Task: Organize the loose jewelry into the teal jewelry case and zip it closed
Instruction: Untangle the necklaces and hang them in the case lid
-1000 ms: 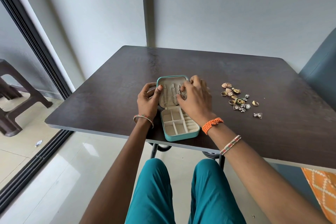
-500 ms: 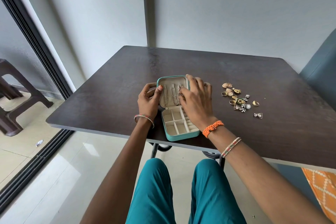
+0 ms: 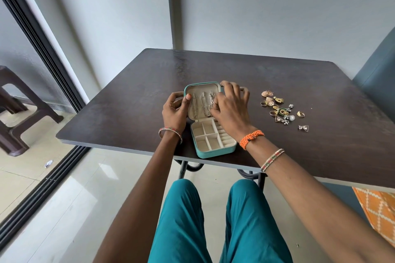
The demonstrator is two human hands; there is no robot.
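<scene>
Head view: a person sits at a dark worktop w/ the teal case open near its front edge, just left of centre. Lid stands tilted up at the back; base tray lies flat toward the person, cream lining, square compartments on its left side and ring slots on its right, all looking bare.

Left hand grips the lid's left edge, thumb laid on the inside lining, other fingers curled round the back. Right hand is over the lid's right side: upper fingers hooked on the top right corner, lower fingers bent at the lining where chains hang in abt three strands. It seems to pinch the rightmost strand, but that contact is too small to tell for sure.

Loose jewelry sits in a small heap on the worktop, right of the case and well apart from it: gold shell-shaped pieces, rings, a green-and-gold piece, some silver flower and triangle bits; one silver piece lies a little off to the lower right.

Bangles on both wrists, an orange band on the right. Teal trousers below the worktop edge. A brown stool stands far left.
</scene>
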